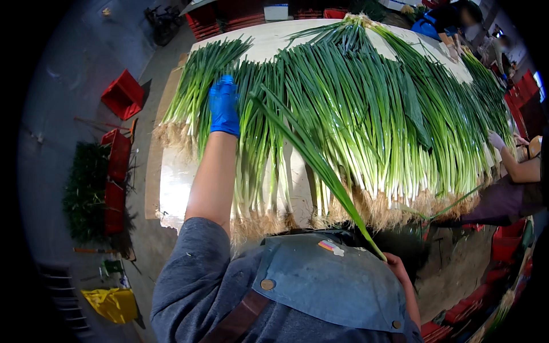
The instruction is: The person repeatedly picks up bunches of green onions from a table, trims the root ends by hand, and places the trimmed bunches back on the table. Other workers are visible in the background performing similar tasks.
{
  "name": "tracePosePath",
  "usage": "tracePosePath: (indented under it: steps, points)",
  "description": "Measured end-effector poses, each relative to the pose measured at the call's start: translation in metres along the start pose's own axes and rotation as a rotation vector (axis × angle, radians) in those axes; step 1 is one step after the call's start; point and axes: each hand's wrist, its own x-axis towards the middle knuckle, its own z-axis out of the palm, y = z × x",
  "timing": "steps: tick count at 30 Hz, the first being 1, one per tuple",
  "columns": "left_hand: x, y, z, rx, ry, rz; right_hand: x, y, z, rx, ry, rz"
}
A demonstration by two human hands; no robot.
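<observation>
A long row of green onions (360, 115) with white stems and brown roots lies across a pale table (279, 38), roots towards me. My left hand (224, 106), in a blue glove, rests on the leaves at the left part of the row, beside a bunch (193, 81) at the far left; whether its fingers grip anything is unclear. My right hand (396, 266), bare and partly hidden by my apron (326, 283), is low at the right and holds the lower end of a long green onion (330, 176). Its leaves slant up to the left over the row.
Red crates (124, 95) stand on the floor at the left, near a heap of greens (85, 193) and a yellow bag (112, 304). At the right edge a co-worker's gloved hand (496, 140) touches the row. Another person leans over the table's far right corner. More red crates lie lower right.
</observation>
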Motion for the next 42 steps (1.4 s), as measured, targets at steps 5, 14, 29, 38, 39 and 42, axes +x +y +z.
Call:
tracePosePath:
  steps: [5,14,29,38,39,42]
  points:
    - [-0.047,0.0,0.022,-0.149,-0.102,0.364,0.023,-0.012,0.022,-0.077,0.04,0.015]
    - [-0.244,-0.06,0.056,0.251,-1.128,-0.741,0.015,-0.081,0.037,-0.073,-0.115,-0.177]
    - [-0.221,0.035,0.047,-0.316,-0.881,-0.409,0.114,-0.16,0.14,-0.131,-0.01,-0.462]
    - [-0.037,0.061,-0.055,-0.079,-0.283,-0.061,0.145,-0.149,0.167,-0.289,-0.216,-0.22]
    - [-0.009,0.059,-0.068,-0.009,-0.225,-0.04,0.149,-0.147,0.168,-0.293,-0.218,-0.211]
    - [0.074,0.052,-0.106,0.195,-0.143,-0.056,0.162,-0.146,0.17,-0.309,-0.206,-0.183]
